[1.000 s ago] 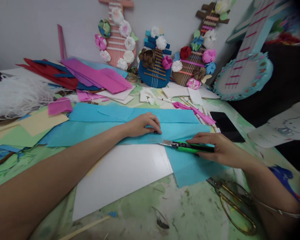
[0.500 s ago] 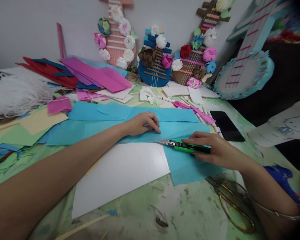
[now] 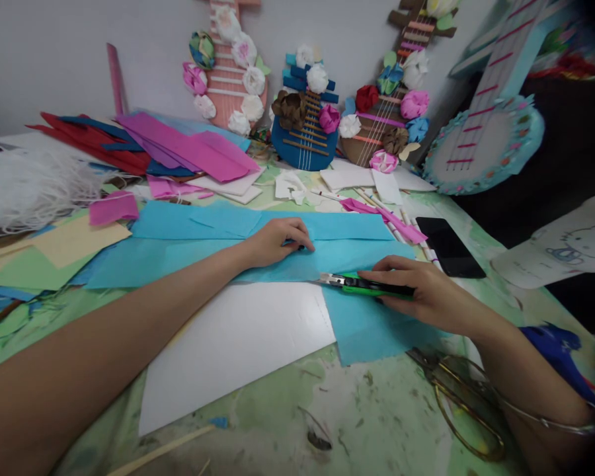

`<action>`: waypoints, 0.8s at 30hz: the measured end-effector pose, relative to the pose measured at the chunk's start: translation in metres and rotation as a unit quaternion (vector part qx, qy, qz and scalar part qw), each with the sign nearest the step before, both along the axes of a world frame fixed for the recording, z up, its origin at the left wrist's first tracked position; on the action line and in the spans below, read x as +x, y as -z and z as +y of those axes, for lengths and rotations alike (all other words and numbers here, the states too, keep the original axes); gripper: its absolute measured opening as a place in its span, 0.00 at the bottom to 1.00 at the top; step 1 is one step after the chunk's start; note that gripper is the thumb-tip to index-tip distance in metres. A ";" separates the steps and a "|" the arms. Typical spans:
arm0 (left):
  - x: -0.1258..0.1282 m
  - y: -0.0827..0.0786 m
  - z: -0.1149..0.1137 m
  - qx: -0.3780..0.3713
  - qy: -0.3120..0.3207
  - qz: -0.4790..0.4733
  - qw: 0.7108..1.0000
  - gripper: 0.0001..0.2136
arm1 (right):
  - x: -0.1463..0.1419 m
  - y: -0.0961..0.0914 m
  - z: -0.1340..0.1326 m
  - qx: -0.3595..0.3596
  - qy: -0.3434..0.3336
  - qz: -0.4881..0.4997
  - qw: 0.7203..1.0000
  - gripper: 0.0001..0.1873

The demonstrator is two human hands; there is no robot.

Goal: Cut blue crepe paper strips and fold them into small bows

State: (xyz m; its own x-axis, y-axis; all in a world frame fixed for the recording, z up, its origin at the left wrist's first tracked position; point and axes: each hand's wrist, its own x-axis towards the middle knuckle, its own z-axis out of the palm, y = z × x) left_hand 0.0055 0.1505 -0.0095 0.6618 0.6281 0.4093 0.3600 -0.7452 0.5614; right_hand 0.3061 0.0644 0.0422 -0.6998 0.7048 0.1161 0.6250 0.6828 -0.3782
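Observation:
A wide sheet of folded bright blue crepe paper [image 3: 188, 261] lies across the table, over the far part of a white board [image 3: 238, 340]. On it rests my left hand [image 3: 277, 241], its fingers bent and closed down at the paper, the fingertips partly hidden. My right hand [image 3: 416, 291] is wrapped around a green and black utility knife [image 3: 359, 284]. The knife's blade points left and meets the near edge of the folded paper. A further flap of the blue paper hangs toward me under the knife, beside the board.
Gold-handled scissors [image 3: 463, 403] lie near my right forearm. A black phone [image 3: 449, 248] and a white cup [image 3: 558, 244] stand to the right. Coloured paper scraps and white string [image 3: 37, 185] are at left. Paper-flowered model instruments [image 3: 305, 142] lean along the wall.
The knife and my right hand have shifted very slightly. My left hand stays on the paper, its fingers drawn in a little. The whole view has moved slightly.

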 end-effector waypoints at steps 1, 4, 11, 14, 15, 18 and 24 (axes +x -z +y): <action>0.000 0.000 0.000 0.001 0.002 0.002 1.000 0.15 | 0.000 0.000 0.000 -0.002 -0.003 -0.003 1.000 0.23; 0.000 -0.002 -0.001 0.001 0.006 0.009 1.000 0.15 | 0.000 0.000 0.000 -0.005 -0.008 -0.015 1.000 0.23; 0.000 -0.005 -0.003 0.006 0.001 0.017 1.000 0.16 | 0.001 0.000 0.000 -0.003 0.003 -0.011 1.000 0.22; 0.001 -0.005 -0.005 0.010 -0.017 0.019 1.000 0.16 | 0.001 -0.001 0.000 -0.003 0.001 -0.014 1.000 0.22; 0.001 -0.005 -0.005 0.013 -0.029 0.020 0.999 0.16 | 0.001 -0.001 0.000 -0.003 0.002 -0.014 1.000 0.22; 0.000 -0.004 -0.002 0.028 -0.106 0.011 0.994 0.15 | 0.002 -0.001 0.000 -0.003 0.002 -0.014 1.000 0.22; -0.008 0.001 0.011 0.012 -0.248 0.025 0.968 0.17 | 0.002 -0.001 0.000 0.003 -0.004 -0.018 1.000 0.21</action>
State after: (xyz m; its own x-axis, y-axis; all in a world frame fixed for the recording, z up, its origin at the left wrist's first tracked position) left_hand -0.0023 0.1616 -0.0106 0.3010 0.8646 0.4023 0.7034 -0.4861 0.5185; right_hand 0.3080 0.0645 0.0431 -0.7095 0.6982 0.0956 0.6323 0.6906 -0.3510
